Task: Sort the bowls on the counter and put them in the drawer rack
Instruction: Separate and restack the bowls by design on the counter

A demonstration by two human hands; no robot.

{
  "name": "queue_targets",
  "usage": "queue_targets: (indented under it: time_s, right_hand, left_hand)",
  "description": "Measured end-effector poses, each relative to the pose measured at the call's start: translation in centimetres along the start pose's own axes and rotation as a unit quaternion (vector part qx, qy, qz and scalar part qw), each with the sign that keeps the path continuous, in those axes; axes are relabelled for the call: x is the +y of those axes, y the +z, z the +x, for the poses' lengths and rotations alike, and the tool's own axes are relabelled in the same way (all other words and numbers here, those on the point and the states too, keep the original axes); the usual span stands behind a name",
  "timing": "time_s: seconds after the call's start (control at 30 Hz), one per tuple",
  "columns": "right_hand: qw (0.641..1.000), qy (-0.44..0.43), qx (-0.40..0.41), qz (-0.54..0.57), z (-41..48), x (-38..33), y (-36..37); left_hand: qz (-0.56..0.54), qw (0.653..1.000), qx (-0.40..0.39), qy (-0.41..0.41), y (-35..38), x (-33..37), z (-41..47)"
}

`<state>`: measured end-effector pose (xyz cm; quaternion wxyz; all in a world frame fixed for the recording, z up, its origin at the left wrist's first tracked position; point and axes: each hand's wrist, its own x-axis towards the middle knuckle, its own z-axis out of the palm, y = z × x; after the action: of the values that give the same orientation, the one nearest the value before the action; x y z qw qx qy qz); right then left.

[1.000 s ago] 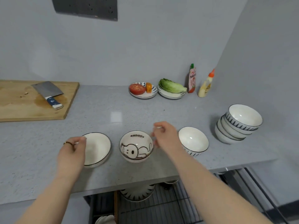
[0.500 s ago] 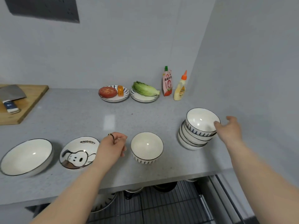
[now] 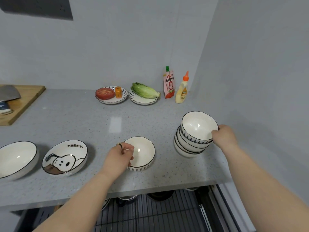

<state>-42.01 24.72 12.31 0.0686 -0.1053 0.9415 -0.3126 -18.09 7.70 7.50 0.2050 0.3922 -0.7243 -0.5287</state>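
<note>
Black wire drawer rack (image 3: 158,215) sits nearest, under the grey counter (image 3: 83,118) edge. On the counter, the left hand (image 3: 117,158) pinches the near rim of a single striped bowl (image 3: 145,153). The right hand (image 3: 224,137) closes its fingers (image 3: 214,132) on the rim of the top bowl (image 3: 197,126) of a stack (image 3: 185,148) just beside. A Snoopy bowl (image 3: 65,158) and a wide white bowl (image 3: 16,158) lie to the left. A tomato plate (image 3: 111,100) and a lettuce plate (image 3: 143,100) stand by the far wall.

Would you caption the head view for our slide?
Left hand grips a lone bowl; right hand grips the top stacked bowl.

Grey speckled counter (image 3: 83,118), plain grey walls (image 3: 117,47)
</note>
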Motion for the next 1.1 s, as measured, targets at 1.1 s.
queue_targets:
  time_s: [1.1]
  right_hand:
    - [0.985,-0.087,-0.139,-0.059,-10.6,-8.0,11.7]
  left_hand:
    - [0.173,0.971,-0.117,0.114,-4.4,-3.3,1.8]
